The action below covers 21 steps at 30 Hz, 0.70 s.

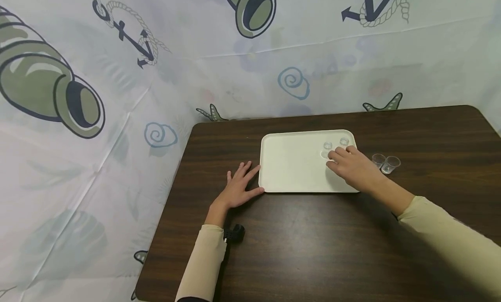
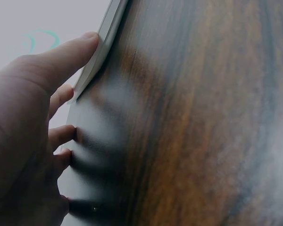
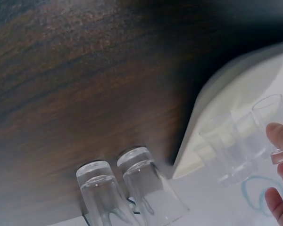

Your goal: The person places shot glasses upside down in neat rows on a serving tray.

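Against the tray [image 1: 293,165] rests the left grip [image 1: 237,187], splayed wide; the right grip [image 1: 354,169] pinches a clear cup [image 3: 267,112].

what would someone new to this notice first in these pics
The off-white tray would likely catch the eye first, bright against the dark table. Over its right part, the right hand pinches a small clear glass, and two other clear glasses stand on the table just right of the tray. Behind, the pale backdrop draws the eye too, with large green shells at its left and top.
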Each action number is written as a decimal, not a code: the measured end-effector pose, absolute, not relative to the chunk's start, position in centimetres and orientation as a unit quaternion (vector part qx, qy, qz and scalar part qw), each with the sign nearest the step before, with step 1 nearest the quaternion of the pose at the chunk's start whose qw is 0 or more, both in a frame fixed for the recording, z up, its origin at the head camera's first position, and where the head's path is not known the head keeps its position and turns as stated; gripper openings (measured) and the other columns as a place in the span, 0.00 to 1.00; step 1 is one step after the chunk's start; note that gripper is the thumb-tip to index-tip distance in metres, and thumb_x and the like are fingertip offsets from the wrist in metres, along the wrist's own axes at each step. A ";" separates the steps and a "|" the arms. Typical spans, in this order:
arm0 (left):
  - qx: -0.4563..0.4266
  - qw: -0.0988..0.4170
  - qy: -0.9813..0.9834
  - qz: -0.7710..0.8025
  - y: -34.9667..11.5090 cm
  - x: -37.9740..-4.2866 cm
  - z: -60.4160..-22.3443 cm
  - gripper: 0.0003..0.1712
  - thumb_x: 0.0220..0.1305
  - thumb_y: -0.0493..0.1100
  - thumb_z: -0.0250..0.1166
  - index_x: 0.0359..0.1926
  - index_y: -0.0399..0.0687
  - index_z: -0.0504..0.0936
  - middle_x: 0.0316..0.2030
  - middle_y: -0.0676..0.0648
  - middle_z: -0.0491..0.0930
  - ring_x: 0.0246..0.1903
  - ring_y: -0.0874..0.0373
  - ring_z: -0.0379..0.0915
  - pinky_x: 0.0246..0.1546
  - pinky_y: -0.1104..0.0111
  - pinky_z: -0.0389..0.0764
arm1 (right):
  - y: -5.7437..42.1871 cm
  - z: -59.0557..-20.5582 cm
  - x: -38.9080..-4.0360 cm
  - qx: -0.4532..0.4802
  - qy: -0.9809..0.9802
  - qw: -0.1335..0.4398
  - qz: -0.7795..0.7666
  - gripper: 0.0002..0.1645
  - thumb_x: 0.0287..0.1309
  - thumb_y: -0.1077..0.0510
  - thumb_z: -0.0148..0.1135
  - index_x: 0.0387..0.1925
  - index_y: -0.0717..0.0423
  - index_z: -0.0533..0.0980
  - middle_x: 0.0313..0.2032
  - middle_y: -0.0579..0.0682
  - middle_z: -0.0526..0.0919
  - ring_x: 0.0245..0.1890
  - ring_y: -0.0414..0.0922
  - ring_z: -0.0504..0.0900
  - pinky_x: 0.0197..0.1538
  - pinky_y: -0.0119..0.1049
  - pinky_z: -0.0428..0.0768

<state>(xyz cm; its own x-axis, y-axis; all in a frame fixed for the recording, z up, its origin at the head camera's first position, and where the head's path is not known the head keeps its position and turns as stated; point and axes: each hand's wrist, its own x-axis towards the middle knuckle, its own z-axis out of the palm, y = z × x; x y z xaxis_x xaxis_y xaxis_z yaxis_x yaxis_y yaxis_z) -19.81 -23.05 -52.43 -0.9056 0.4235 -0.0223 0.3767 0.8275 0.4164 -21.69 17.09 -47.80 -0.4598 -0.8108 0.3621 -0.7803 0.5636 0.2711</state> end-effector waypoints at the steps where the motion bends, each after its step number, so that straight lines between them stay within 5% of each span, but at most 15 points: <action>1: 0.210 0.055 0.954 0.206 -23.1 -19.8 -52.4 0.46 0.64 0.70 0.58 0.77 0.66 0.53 0.76 0.44 0.46 0.75 0.43 0.34 0.64 0.33 0.34 | 17.0 -47.9 -21.7 0.468 -0.852 0.230 -0.038 0.19 0.39 0.75 0.72 0.34 0.60 0.76 0.39 0.55 0.75 0.38 0.54 0.72 0.39 0.48 0.71; 16: 0.209 0.056 0.953 0.213 -22.9 -19.7 -52.1 0.46 0.64 0.69 0.59 0.77 0.65 0.53 0.76 0.43 0.46 0.75 0.43 0.33 0.64 0.33 0.34 | 16.0 -48.8 -22.1 0.485 -0.835 0.250 -0.072 0.05 0.55 0.69 0.53 0.26 0.61 0.72 0.39 0.57 0.72 0.37 0.54 0.69 0.38 0.47 0.68; 21: 0.209 0.059 0.952 0.218 -22.9 -19.6 -52.2 0.47 0.64 0.69 0.59 0.77 0.64 0.53 0.77 0.43 0.45 0.75 0.44 0.33 0.64 0.33 0.33 | 15.8 -48.8 -22.1 0.485 -0.835 0.249 -0.071 0.04 0.54 0.69 0.55 0.27 0.61 0.73 0.39 0.57 0.72 0.37 0.54 0.70 0.39 0.48 0.69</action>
<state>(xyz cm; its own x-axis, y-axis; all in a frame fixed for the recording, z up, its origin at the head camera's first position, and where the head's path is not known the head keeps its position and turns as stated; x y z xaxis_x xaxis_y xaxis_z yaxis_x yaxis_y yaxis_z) -19.64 -22.94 -52.18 -0.9057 0.4234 -0.0206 0.3724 0.8179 0.4385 -22.08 15.83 -48.77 -0.4045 -0.8461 0.3472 -0.7752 0.5186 0.3607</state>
